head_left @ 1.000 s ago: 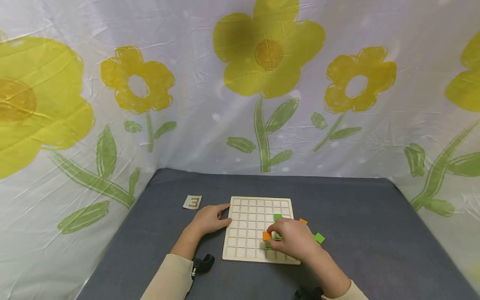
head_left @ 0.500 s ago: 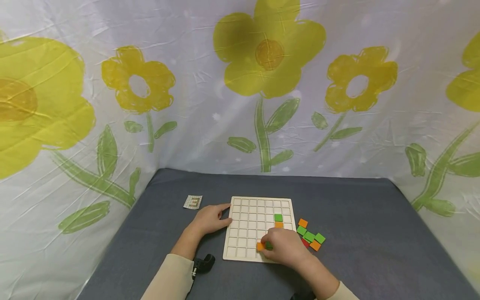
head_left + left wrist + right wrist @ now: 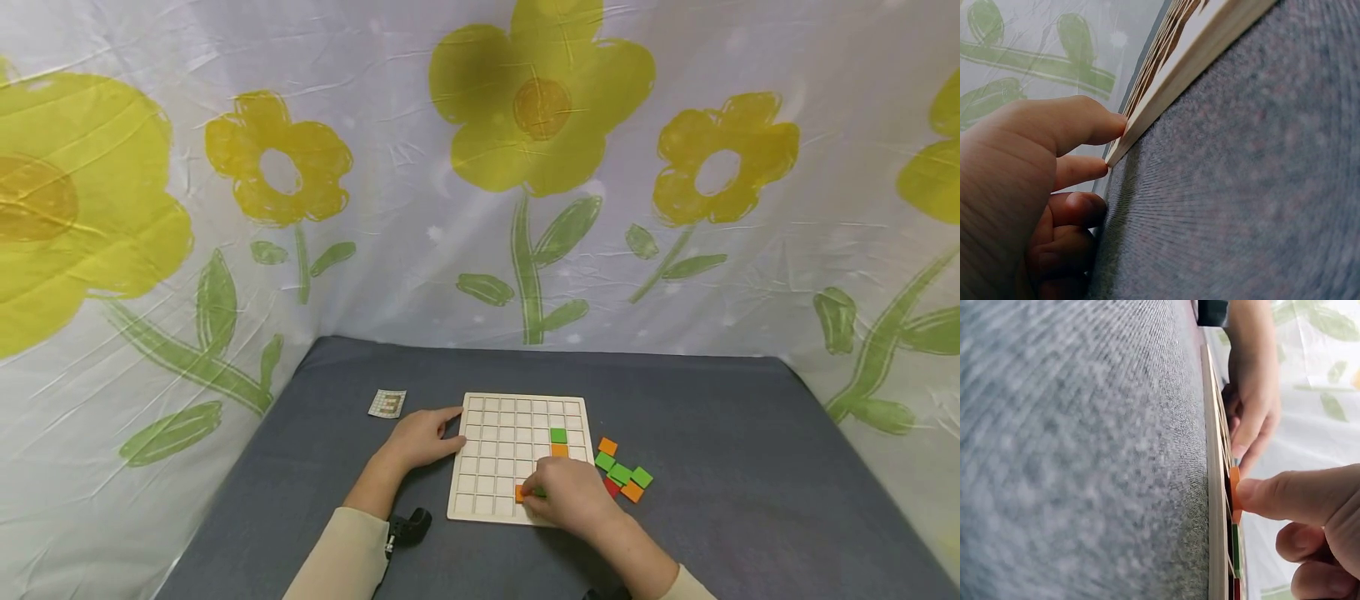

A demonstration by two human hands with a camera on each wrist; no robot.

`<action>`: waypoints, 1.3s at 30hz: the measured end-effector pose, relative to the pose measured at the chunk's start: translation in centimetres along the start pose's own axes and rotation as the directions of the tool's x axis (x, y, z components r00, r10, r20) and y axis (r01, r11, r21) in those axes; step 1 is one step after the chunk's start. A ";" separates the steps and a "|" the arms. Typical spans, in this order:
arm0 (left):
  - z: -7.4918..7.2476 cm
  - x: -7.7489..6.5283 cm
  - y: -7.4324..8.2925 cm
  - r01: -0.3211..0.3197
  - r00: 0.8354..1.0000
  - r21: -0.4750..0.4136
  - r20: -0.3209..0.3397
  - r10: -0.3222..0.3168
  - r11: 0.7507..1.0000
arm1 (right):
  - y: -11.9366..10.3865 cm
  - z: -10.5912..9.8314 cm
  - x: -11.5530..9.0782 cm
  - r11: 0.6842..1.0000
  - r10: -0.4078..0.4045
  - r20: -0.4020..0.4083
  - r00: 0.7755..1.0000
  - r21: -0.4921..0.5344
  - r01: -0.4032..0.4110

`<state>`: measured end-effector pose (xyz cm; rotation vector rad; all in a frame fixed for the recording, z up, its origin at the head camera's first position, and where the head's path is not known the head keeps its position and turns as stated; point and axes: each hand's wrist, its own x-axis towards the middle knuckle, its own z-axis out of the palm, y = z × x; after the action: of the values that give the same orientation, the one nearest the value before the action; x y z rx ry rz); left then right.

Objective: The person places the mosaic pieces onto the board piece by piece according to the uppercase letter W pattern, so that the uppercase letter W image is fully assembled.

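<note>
A pale wooden grid board (image 3: 486,445) lies on the dark cloth. My left hand (image 3: 422,438) touches its left edge with thumb and index fingertips; in the left wrist view the other fingers curl beneath. Over the board's near side, my right hand (image 3: 573,493) pinches a square orange tile (image 3: 519,493) at a cell. The right wrist view has the thumb on that orange tile (image 3: 1235,495), with a green tile (image 3: 1237,550) and a red tile (image 3: 1237,589) beside it. Farther up the board sit a green tile (image 3: 558,435) and an orange tile (image 3: 559,450). The right hand hides some cells.
Several loose orange, green and red tiles, one a green tile (image 3: 619,473), lie right of the board. A small patterned card (image 3: 387,404) is at the back left. A flowered white curtain (image 3: 405,250) hangs behind the table (image 3: 720,467).
My right hand has carried the orange tile toward the board's near side, uncovering tiles farther up and at the right. The tile now sits lower and farther under the fingers. My left hand stays put.
</note>
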<state>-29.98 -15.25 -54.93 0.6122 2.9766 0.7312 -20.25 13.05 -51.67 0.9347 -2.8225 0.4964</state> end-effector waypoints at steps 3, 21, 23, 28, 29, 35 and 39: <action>0.0 0.0 0.0 -0.001 1.000 -0.004 -0.002 0.001 1.000 | -0.1 0.0 0.0 1.000 0.022 0.004 1.000 0.009 -0.023; 0.1 -0.1 -0.2 0.004 1.000 -0.006 0.015 -0.003 1.000 | 0.6 -0.3 -0.2 0.999 0.015 -0.005 1.000 0.052 -0.015; 0.1 -0.1 -0.2 0.004 1.000 -0.004 0.016 -0.004 1.000 | 1.0 -0.6 -0.2 0.998 0.017 0.000 1.000 0.063 -0.017; 0.0 0.0 -0.1 -0.004 1.000 -0.011 -0.002 0.004 1.000 | 2.1 -1.6 -0.2 0.991 0.099 0.012 0.995 0.092 -0.100; 0.0 0.0 0.0 -0.005 1.000 -0.011 -0.006 0.005 1.000 | 2.4 -1.9 -0.3 0.989 0.119 0.006 0.993 0.089 -0.119; -0.1 -0.1 0.0 -0.007 1.000 -0.008 -0.005 0.007 1.000 | 4.2 -3.0 -0.5 0.962 0.259 0.020 0.966 0.081 -0.259; -0.1 -0.2 0.0 -0.016 1.000 -0.017 -0.007 0.016 1.000 | 5.3 -3.7 -1.0 0.943 0.321 0.024 0.947 0.089 -0.321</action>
<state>-29.85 -15.35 -54.82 0.6343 2.9716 0.7604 -22.59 18.89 -49.85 0.4863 -2.9956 0.6636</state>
